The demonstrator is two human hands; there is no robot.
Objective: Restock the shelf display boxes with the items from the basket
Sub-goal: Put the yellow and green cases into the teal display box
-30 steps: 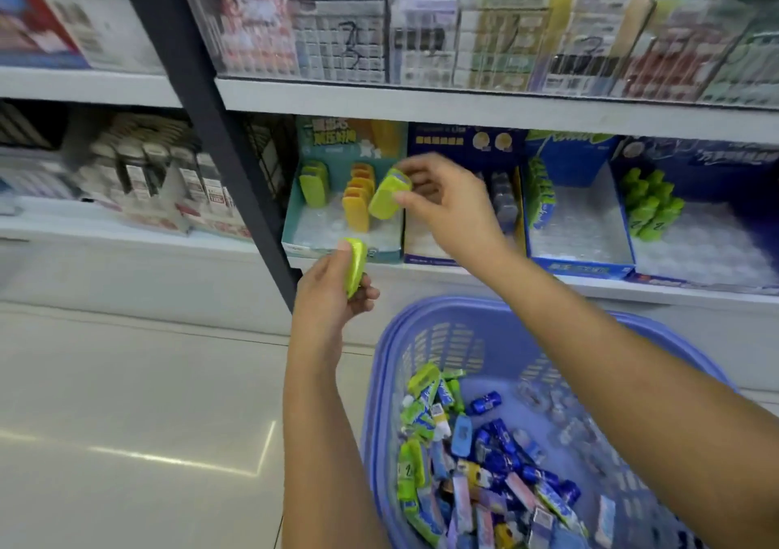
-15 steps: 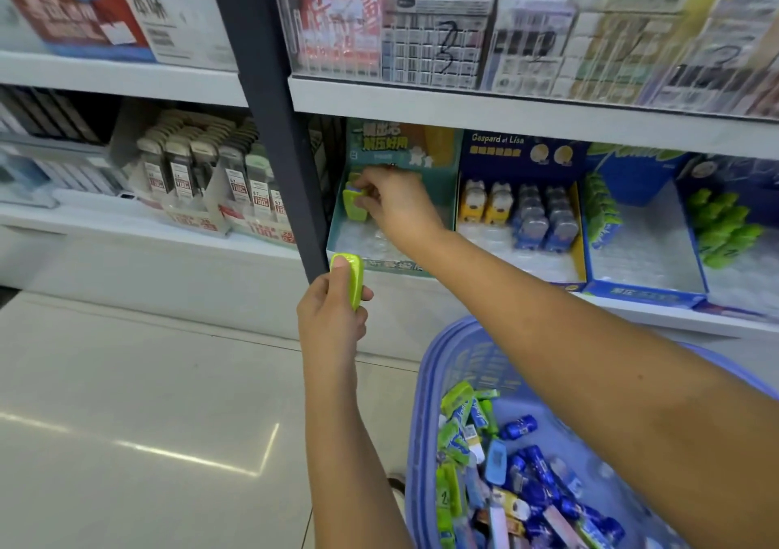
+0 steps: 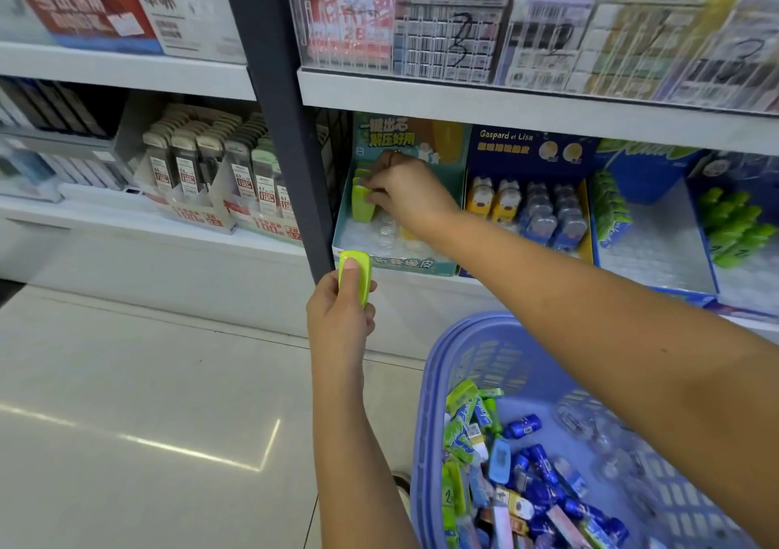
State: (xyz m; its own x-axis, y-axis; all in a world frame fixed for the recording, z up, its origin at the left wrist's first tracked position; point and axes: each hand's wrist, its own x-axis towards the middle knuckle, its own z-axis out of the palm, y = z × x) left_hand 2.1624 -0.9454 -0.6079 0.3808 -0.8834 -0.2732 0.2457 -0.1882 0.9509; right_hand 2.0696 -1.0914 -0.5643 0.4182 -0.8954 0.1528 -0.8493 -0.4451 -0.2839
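Several green erasers in teal box, basket holding packets

A shop: price-tagged shelves hold stationery display boxes.

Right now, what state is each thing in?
Left grip, holding a loose green eraser upright.
Right grip, pinching the front green eraser in its row.
Teal box, partly filled, clear slots empty in front.
Basket, open, many items inside.
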